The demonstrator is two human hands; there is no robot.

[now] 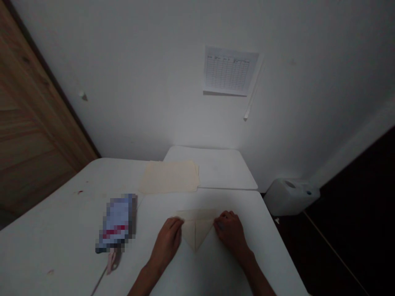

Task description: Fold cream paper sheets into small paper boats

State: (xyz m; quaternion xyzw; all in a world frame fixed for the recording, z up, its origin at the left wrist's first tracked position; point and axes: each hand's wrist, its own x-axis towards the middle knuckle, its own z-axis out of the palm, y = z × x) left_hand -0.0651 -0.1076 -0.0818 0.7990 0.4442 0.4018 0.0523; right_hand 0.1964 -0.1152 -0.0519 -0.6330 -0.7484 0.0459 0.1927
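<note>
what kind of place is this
Probably a plain workroom or spare room: white tables pushed against a bare wall, a printed chart stuck on it, and a stack of cream paper beyond the folded sheet that the left hand and right hand touch.

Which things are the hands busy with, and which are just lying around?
Busy with: folded cream paper, touched by left hand and right hand.
Lying around: stack of cream sheets, blurred packet, pink-handled tool, wall chart, white tub.
</note>
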